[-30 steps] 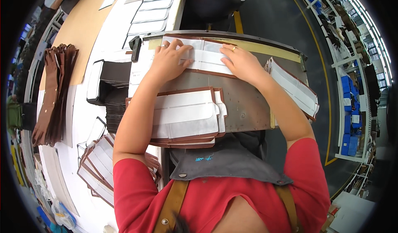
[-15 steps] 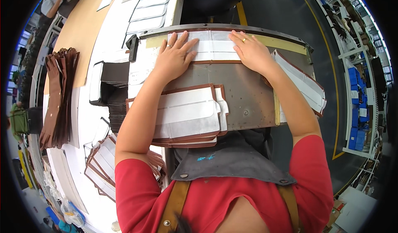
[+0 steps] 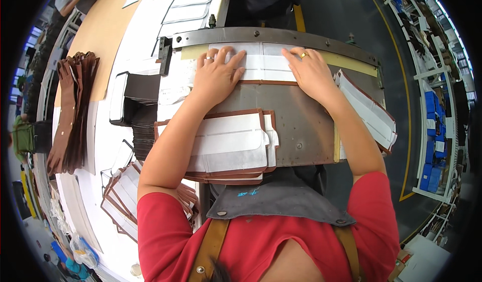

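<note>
Fingertips [image 3: 242, 56] down, held the white, brown-edged panel [image 3: 267, 70] flat on the metal plate [image 3: 288, 121] at upper centre of the frame, just beside the long metal bar [image 3: 291, 37]. With the left hand [image 3: 215, 80], pressed from above with knuckles bent, fingers loosely parted, nothing pinched. With the right hand [image 3: 313, 75], did likewise, index finger and thumb angled inward. Could not make out any hold by the outer fingertips on the far edge. Seemed to call for even pressure from both sides, for squaring that edge to the bar, and for keeping fingertips clear of it.
</note>
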Available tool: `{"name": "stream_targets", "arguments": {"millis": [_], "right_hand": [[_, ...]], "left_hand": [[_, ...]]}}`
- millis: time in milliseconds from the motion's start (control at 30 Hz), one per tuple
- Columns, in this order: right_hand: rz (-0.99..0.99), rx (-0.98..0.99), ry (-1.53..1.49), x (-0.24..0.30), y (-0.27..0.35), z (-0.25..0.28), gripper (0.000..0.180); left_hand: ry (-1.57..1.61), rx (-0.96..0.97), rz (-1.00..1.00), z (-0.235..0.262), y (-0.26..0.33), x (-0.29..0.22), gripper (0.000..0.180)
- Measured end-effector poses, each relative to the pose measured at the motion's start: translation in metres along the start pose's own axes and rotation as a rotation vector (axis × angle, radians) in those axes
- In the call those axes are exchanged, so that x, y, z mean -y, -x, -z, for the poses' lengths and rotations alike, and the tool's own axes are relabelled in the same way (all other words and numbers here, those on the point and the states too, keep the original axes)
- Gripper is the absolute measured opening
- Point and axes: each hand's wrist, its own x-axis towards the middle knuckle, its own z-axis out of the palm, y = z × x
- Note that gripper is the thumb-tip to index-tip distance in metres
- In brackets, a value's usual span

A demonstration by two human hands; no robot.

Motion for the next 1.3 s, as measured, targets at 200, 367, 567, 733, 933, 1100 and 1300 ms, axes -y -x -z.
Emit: {"name": "stream_targets", "arguments": {"millis": [200, 367, 567, 733, 933, 1100, 1300], "right_hand": [[0.081, -0.081, 0.022, -0.003, -0.001, 0.000, 0.031], [0.134, -0.030, -0.072, 0.000, -0.025, 0.011, 0.031], [0.239, -0.141, -0.340, 0.038, -0.089, -0.033, 0.030], [0.254, -0.101, -0.257, 0.055, -0.101, -0.040, 0.030], [0.195, -0.072, -0.054, 0.017, -0.062, -0.019, 0.023], [-0.049, -0.005, -0.011, -0.040, -0.018, 0.001, 0.013], [-0.383, 0.297, -0.390, -0.043, -0.012, 0.011, 0.022]], "left_hand": [[0.024, 0.001, 0.005, 0.004, 0.000, -0.002, 0.037], [0.068, -0.028, -0.009, 0.006, 0.000, -0.002, 0.035], [0.254, -0.112, 0.127, -0.009, -0.005, 0.018, 0.038], [0.156, -0.119, 0.173, -0.009, -0.009, 0.025, 0.045], [-0.071, 0.013, 0.244, 0.005, -0.005, 0.016, 0.047], [-0.086, -0.009, 0.259, 0.002, -0.005, 0.013, 0.047], [-0.007, 0.065, 0.233, 0.006, -0.008, 0.021, 0.053]]}}
